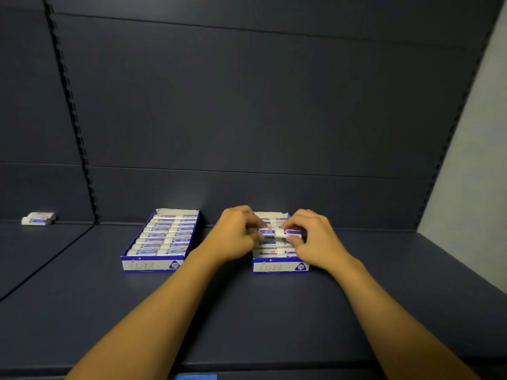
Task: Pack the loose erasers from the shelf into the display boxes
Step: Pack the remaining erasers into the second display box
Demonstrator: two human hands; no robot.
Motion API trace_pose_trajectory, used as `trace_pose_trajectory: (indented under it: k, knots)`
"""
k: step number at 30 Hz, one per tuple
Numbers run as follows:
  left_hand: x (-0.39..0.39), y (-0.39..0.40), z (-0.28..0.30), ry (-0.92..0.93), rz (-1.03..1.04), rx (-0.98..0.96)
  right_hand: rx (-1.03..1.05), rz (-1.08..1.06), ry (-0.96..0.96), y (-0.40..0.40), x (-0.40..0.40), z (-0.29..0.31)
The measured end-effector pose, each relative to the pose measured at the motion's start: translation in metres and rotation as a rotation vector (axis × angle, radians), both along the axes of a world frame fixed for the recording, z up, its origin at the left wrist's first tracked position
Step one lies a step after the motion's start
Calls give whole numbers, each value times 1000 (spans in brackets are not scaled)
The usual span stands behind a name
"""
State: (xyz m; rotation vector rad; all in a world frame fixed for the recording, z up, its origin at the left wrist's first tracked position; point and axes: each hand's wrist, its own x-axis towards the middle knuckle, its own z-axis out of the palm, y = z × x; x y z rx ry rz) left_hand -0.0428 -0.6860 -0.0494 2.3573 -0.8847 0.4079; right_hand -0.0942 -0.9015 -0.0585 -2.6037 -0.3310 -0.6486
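"2B" is printed in a rounded blue triangle on the front wall of each of two blue-and-white boxes on the shelf (274, 311); the pale script beside it cannot be read. Left box (153, 266) is filled with two columns of white erasers in blue-banded sleeves. Over the right box (279, 266), one eraser (279, 233) is pinched by the curled fingers of both the left hand (233, 237) and right hand (315, 239). Loose erasers (38, 218) are seen at far left.
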Motion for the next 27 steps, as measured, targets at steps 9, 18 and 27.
trace_pose_trajectory:
  k: [9, 18, 27]
  knots:
    - [-4, -1, 0, 51, 12, 71, -41, 35, 90, -13, 3, -1]
    - [-6, -9, -5, 81, -5, 157, -51, 35, 93, -15, 0, 3]
    - [-8, -10, -4, 115, 45, 219, -66, 15, 135, -15, -1, 2]
